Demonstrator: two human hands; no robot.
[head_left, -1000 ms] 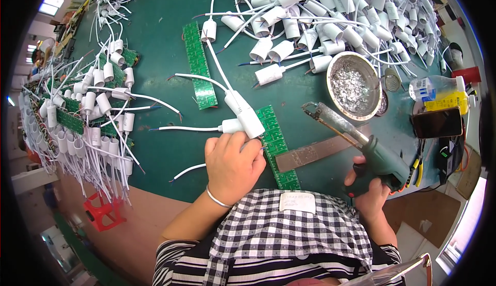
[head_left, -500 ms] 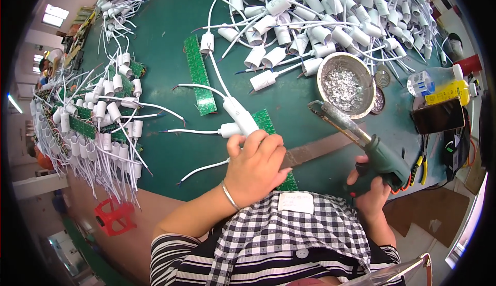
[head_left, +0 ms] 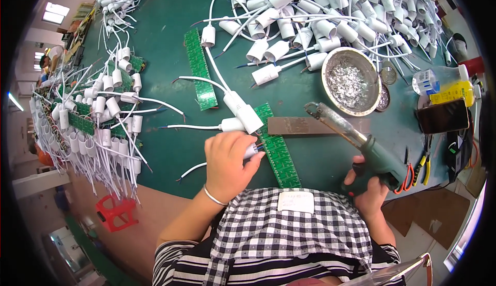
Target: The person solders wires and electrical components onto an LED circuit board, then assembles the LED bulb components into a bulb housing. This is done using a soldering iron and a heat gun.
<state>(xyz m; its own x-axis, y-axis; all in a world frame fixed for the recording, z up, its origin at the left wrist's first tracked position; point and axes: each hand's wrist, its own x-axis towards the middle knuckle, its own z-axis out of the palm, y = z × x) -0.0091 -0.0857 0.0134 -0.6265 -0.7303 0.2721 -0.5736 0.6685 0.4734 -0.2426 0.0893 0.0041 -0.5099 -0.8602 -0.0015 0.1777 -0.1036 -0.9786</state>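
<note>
My left hand (head_left: pixel 229 163) is closed on a white cylindrical lamp holder (head_left: pixel 250 151), mostly hidden by the fingers, at the left edge of a green circuit board strip (head_left: pixel 281 163). Short wires from its end reach onto the board. Two more lamp holders lie against the board's upper left side: a large one (head_left: pixel 243 111) and, just below it, a smaller one (head_left: pixel 232 124). In my right hand (head_left: pixel 368 189) is a dark green soldering gun (head_left: pixel 385 163), its metal tip (head_left: pixel 313 109) pointing up and left over the table, apart from the board.
A brown flat bar (head_left: pixel 315 126) lies right of the board. Beyond it stands a round bowl (head_left: pixel 351 81) of silvery bits. Lamp holders pile up at the back (head_left: pixel 330 17) and left (head_left: pixel 103 110). Another board (head_left: pixel 200 69), pliers (head_left: pixel 425 164), scissors (head_left: pixel 406 177) and a bottle (head_left: pixel 449 79) are around.
My left hand has shifted left and slightly down, off the board, uncovering more of it. The brown bar has swung level. My right hand keeps the soldering gun almost in place.
</note>
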